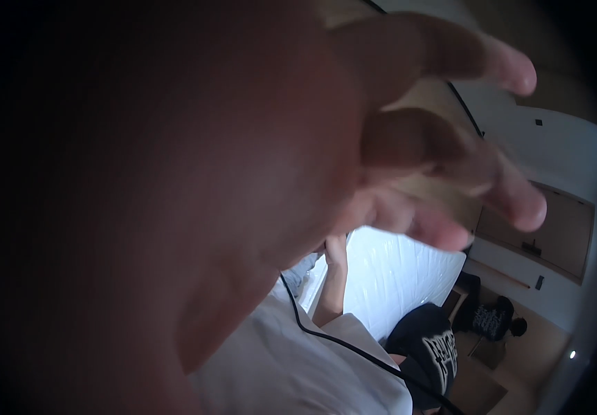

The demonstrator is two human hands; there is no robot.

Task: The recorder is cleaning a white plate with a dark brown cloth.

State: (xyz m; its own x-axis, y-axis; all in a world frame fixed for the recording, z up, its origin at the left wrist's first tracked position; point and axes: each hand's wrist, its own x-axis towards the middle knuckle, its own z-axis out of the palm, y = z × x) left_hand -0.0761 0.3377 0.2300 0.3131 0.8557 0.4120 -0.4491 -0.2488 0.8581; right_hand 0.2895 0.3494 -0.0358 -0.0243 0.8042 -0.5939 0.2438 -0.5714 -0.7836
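My left hand (277,155) fills much of the head view, very close to the camera and dark. Its palm side faces the lens, its spread fingers point to the picture's right, and nothing shows between them. Beyond it, a bare forearm comes out of a pale sleeve; it appears to be my right arm, with my right hand (335,251) partly hidden behind the left. That hand is near a large white surface (397,275) under wrinkled clear plastic. Grey cloth (300,275) lies beside it. A black cable (340,341) runs across the pale garment (288,358).
The room appears turned sideways. A person in a dark printed shirt (423,347) bends near the white surface. Another person in dark clothes (490,317) is farther off. A brown wall panel (552,228) and a thin orange-brown bar (501,272) are on the right.
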